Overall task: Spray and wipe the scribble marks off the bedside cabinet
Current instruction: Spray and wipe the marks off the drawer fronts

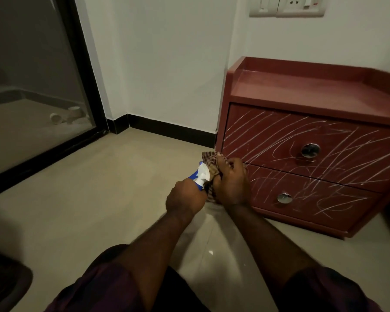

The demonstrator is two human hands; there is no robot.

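**Q:** What does each hand hold?

**A:** The left hand has its fingers curled round a spray bottle. Only the bottle's white-and-blue trigger head shows, beyond the fist. The right hand, just beside the left, has its fingers bunched round a checked cloth. The cloth lies against the bottle's head.

**Q:** Where is the cabinet relative to the hands?

**A:** The bedside cabinet stands on the tiled floor, to the right of the right hand and beyond it. Its near left front edge is directly behind that hand's knuckles. Whether hand and cabinet touch cannot be told.

**Q:** And the marks?

**A:** White scribble marks cross both drawer fronts, running from just beside the right hand to the far right. The upper knob lies up and to the right of the right hand. The lower knob lies level with the wrist and to its right. The left hand is well apart from the marks, with the right hand between.
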